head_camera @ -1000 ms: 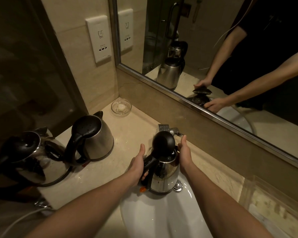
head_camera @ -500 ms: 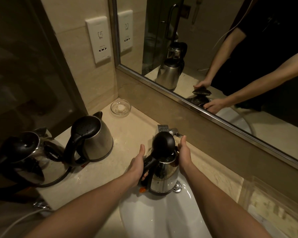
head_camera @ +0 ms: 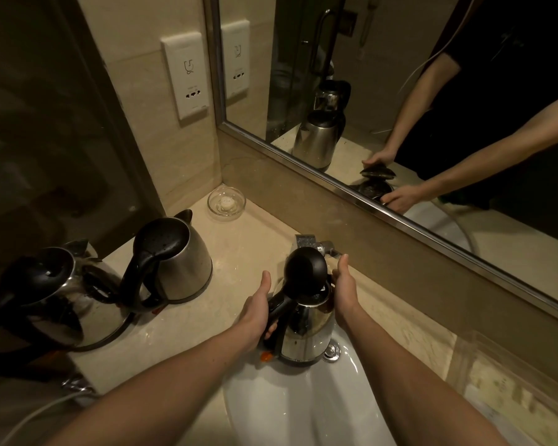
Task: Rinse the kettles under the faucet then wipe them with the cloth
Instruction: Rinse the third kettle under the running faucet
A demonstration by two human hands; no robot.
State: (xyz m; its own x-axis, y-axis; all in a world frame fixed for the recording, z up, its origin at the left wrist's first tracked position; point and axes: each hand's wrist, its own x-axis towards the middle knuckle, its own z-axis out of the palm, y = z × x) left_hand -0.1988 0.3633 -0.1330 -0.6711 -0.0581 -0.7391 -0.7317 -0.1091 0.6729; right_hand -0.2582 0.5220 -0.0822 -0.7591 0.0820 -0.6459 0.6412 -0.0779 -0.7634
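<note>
A steel kettle (head_camera: 306, 329) with its black lid raised stands over the back of the white sink (head_camera: 303, 407), right under the chrome faucet (head_camera: 313, 244). My left hand (head_camera: 256, 312) grips its black handle, thumb up. My right hand (head_camera: 343, 292) lies against the kettle's right side near the rim, thumb raised toward the faucet. Two more steel kettles stand on the counter to the left: one with a shut black lid (head_camera: 174, 265) and one at the far left edge (head_camera: 55, 294). No cloth is in view.
A glass soap dish (head_camera: 226, 201) sits in the back corner of the beige counter (head_camera: 239, 252). A wall socket plate (head_camera: 186, 78) is above it. The mirror (head_camera: 400, 91) runs along the back wall. A clear tray (head_camera: 512, 381) lies at the right.
</note>
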